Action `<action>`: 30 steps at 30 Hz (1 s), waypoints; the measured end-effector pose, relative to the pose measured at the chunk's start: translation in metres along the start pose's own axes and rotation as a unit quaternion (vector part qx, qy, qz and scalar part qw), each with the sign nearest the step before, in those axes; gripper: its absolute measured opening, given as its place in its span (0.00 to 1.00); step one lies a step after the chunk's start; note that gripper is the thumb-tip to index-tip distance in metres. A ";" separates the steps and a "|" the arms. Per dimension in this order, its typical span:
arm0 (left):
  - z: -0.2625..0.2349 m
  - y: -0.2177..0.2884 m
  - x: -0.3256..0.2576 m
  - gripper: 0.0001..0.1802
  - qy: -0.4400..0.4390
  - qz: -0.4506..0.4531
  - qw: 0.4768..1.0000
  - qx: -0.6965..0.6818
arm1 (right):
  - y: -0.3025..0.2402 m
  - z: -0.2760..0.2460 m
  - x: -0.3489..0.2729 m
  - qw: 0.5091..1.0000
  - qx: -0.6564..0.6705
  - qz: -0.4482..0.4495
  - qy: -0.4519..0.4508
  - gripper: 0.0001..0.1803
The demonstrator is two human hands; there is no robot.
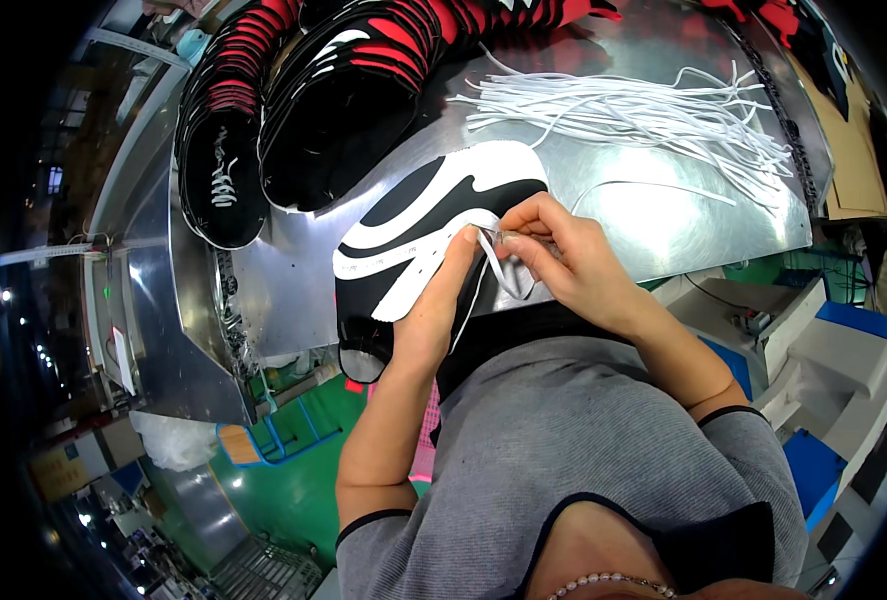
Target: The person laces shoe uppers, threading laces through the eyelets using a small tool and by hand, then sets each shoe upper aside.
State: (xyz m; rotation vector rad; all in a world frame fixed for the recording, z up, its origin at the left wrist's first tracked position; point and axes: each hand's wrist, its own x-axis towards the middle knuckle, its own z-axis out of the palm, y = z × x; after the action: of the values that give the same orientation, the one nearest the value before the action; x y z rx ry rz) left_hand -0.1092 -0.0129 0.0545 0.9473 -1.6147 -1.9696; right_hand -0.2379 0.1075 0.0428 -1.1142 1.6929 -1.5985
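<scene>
A black and white shoe upper (404,215) lies at the table's near edge, with its lower left part reaching past the edge. My left hand (432,305) grips its white eyelet strip, the thumb pressed on top near the upper end. A white shoelace (512,285) loops down beside that strip, and one end hangs lower by my left hand. At the strip's upper end, the fingertips of my right hand (569,250) pinch the shoelace. The exact eyelet there is hidden by my fingers. Beyond, a loose bundle of white shoelaces (634,115) is spread on the table.
Nested stacks of black and red shoe uppers (339,130) stand at the back left. All this rests on a shiny metal table (284,290). A blue-framed stool (284,440) is below left; a grey-white machine housing (834,365) is at right.
</scene>
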 end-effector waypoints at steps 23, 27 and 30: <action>-0.022 -0.014 0.033 0.14 -0.129 0.145 0.956 0.218 | -0.018 -0.023 0.055 0.976 -0.153 0.086 -0.131 0.07; -0.042 -0.010 0.055 0.20 -0.135 -0.118 0.981 -0.076 | -0.015 -0.053 0.047 0.985 -0.137 0.098 0.021 0.14; -0.029 0.006 0.059 0.18 -0.176 -0.118 0.972 -0.099 | 0.013 -0.049 0.060 0.990 -0.028 0.141 -0.006 0.25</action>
State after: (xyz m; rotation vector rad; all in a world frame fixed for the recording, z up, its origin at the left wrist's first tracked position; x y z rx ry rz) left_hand -0.1289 -0.0751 0.0430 0.7728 -1.4934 -2.5284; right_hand -0.3122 0.0814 0.0459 -0.8630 1.8057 -1.3729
